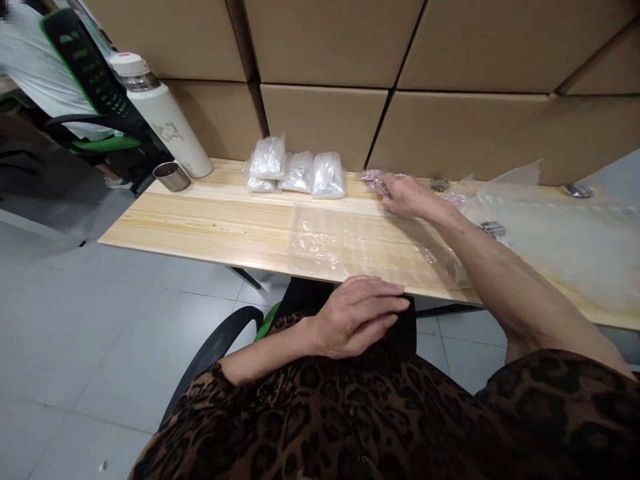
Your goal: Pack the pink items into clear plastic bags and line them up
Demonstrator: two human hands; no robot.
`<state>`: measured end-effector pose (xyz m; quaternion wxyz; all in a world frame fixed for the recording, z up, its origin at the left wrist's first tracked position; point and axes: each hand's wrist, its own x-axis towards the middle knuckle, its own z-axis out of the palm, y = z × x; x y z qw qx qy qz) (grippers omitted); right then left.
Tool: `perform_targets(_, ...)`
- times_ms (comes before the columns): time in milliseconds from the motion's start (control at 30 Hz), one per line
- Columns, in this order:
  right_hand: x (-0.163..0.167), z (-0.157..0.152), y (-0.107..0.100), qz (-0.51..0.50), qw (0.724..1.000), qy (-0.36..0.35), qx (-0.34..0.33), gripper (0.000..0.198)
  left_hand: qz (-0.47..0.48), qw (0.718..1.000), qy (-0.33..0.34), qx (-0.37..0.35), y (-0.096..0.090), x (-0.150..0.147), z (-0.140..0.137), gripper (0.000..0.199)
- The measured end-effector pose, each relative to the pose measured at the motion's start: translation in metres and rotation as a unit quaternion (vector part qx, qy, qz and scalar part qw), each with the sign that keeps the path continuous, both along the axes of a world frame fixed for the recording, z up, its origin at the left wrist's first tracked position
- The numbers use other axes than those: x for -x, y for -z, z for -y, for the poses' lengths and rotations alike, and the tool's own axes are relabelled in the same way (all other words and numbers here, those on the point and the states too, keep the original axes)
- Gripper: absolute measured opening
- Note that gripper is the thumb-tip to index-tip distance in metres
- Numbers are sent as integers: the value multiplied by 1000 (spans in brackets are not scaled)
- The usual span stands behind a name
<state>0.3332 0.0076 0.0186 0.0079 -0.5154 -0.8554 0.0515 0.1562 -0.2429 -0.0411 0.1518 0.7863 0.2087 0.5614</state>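
Observation:
My left hand (357,317) hovers over my lap at the table's front edge, its fingers stretched out and holding nothing. At the back of the table, my right hand (407,197) has its fingers curled onto a small clear packet with pink contents (371,175); its fingertips are partly hidden. Between the hands a large, flat clear plastic bag (345,243) lies on the wood, its right part under my right forearm. Left of the right hand sit several clear bags of whitish, wrapped contents (329,175).
Stacked cardboard boxes (325,123) wall off the table's back. A white thermos bottle (173,127) and a metal cup (171,177) stand at the left end. More clear plastic sheeting (565,233) covers the right side, beside a small dark packet (579,191). Another person (45,60) is at far left.

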Motion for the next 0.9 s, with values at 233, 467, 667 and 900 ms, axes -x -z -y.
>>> perform_targets(233,-25,88,3,-463,882,-87,26,47,335,758,89,552,-31,-11,-18,63)
perform_targets(467,-17,178,42,-299,911,-227,-173,60,416,632,163,633,-34,-23,-37,29)
perform_targets(667,-35,186,51,-363,901,-149,-183,47,409,653,155,618,-22,-12,-29,27)
perform_targets(900,-38,199,53,-389,879,-118,-249,43,294,739,140,590,-8,-17,-20,66)
